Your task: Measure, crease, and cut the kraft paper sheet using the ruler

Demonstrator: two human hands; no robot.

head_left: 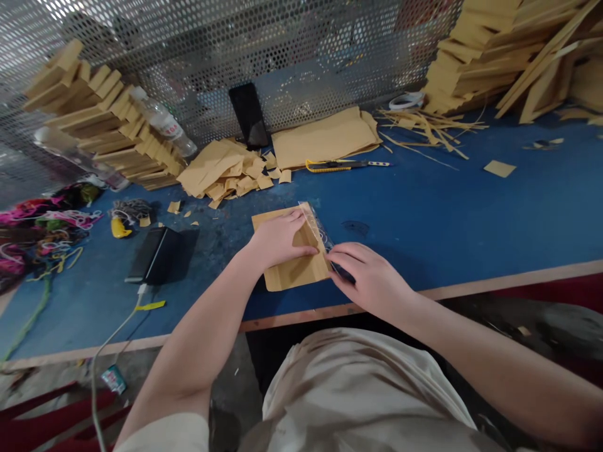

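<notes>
A small brown kraft paper bag (294, 271) lies flat on the blue table (447, 213), close to the front edge. My left hand (280, 238) rests palm down on it, fingers stretched flat and pressing the paper. Along the bag's right edge runs a clear plastic strip (315, 223). My right hand (370, 276) sits at that edge, its fingertips pinched at the strip's lower end; what lies under the fingers is partly hidden.
A yellow utility knife (346, 165) lies behind, beside flat brown bags (325, 138) and paper scraps (226, 172). Stacks of bags (101, 119) stand back left and back right (485, 53). A black phone (249, 115) leans on perforated mesh. A power bank (153, 254) and cords lie left.
</notes>
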